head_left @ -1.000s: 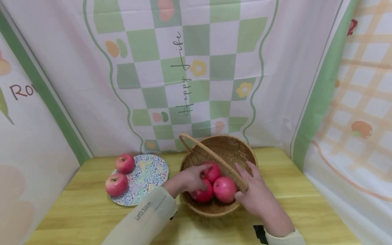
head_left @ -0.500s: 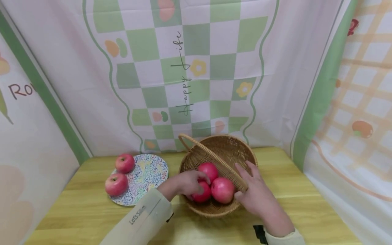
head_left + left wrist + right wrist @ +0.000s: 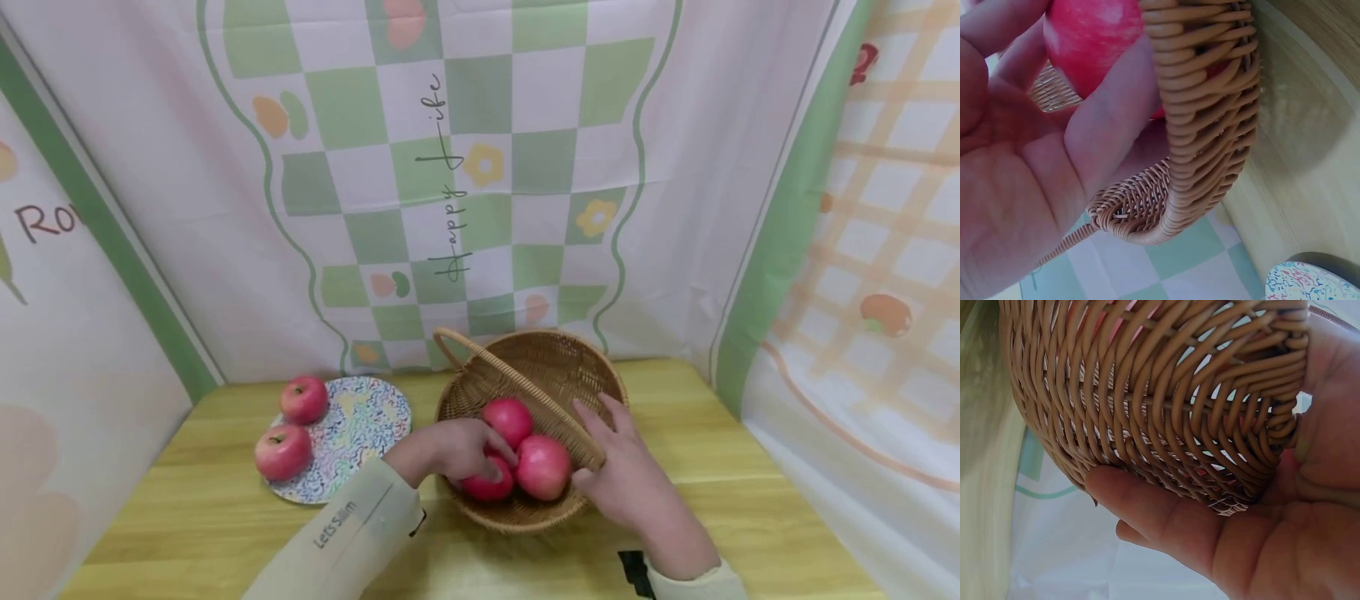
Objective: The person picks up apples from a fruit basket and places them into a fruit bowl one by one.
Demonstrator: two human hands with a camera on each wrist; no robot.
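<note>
In the head view a brown wicker basket point(image 3: 558, 358) with an arched handle holds three red apples. My left hand point(image 3: 457, 450) reaches over its left rim and grips the front-left apple point(image 3: 486, 485), fingers over its top. The back apple point(image 3: 508, 419) and the right apple point(image 3: 543, 468) lie close by. In the left wrist view the thumb is just inside the rim, beside a red apple point(image 3: 1094, 40). My right hand point(image 3: 626, 471) holds the basket's right side near the handle's foot. Its fingers lie along the outer weave point(image 3: 1141, 400) in the right wrist view.
Left of the basket stands a round plate point(image 3: 360, 429) with a multicoloured squiggle pattern. Two apples, a rear one point(image 3: 303, 400) and a front one point(image 3: 283, 452), sit at its left side. The wooden table point(image 3: 180, 517) meets a checked cloth point(image 3: 480, 167) behind the basket.
My left fingers have drawn back from the back apple and closed over the front-left one. The apples in the basket have shifted slightly left. The right hand keeps its place.
</note>
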